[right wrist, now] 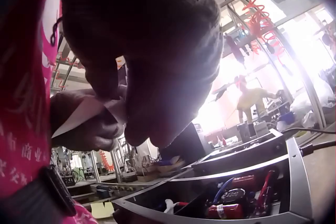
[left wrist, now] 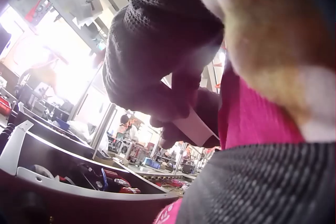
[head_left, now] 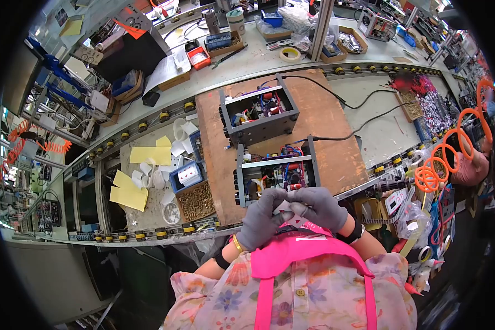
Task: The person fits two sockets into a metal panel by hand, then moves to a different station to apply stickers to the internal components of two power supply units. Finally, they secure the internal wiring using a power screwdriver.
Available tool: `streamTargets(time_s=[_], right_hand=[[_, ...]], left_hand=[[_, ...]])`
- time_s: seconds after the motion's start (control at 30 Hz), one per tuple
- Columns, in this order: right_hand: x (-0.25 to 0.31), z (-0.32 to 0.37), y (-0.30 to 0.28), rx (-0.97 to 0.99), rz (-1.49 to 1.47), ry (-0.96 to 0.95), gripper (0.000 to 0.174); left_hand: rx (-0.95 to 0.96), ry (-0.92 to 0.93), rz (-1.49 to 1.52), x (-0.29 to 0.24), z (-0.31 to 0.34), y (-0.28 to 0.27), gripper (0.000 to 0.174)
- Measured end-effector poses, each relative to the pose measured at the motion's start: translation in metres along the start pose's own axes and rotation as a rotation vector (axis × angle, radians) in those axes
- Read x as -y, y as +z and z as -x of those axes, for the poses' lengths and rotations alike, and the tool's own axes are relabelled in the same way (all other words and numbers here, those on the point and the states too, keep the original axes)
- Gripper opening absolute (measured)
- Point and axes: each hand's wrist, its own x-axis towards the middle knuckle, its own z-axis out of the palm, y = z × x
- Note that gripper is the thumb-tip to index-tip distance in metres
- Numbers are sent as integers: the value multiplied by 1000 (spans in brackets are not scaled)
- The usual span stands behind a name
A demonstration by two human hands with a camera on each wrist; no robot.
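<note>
Both hands wear grey gloves and are close together in front of the chest. The left hand [head_left: 260,221] and the right hand [head_left: 323,209] pinch a small white paper label [head_left: 298,221] with reddish marks. In the left wrist view the label [left wrist: 195,128] is a pale strip between the fingers; in the right wrist view the label [right wrist: 81,115] looks folded or bent where the fingertips meet. Just beyond the hands stands a dark open-topped metal case [head_left: 278,164] with circuit boards and red parts inside. A second such case [head_left: 264,127] is behind it.
Both cases stand on a brown board [head_left: 335,159] with black cables [head_left: 335,138] running right. To the left are a blue bin [head_left: 176,184] holding a label roll, a box of screws [head_left: 197,202] and yellow paper [head_left: 129,197]. An orange coiled hose [head_left: 426,179] hangs at right.
</note>
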Motion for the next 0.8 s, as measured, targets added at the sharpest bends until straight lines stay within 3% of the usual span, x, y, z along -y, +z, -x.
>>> streamTargets(time_s=[0.07,0.27,0.37,0.43,0.5,0.63,0.73,0.77,0.8], right_hand=[[6,-6,-6,82,117,-37,17],[-20,1,13,-21,-29,33,15],[-34,3,18,-235,24,174,11],[-47,-2,11,-264,455,77,9],[-69,-6,11,-272,764,-16,9],[-87,-5,23,-46,879,-15,10],[-72,0,24,-9,689,84,11],[-63,0,14,142,616,120,15],[-56,-1,5,156,520,140,14]], left_hand=[[24,-40,25,2,0,-1,49],[135,-181,186,0,-4,-7,55],[101,-199,213,15,-2,-7,48],[73,-186,127,29,2,-10,40],[60,-287,239,36,6,-16,33],[-52,-328,318,38,6,-22,27],[-124,-327,387,42,8,-26,34],[-145,-301,375,37,7,-27,36],[-166,-272,362,35,6,-29,37]])
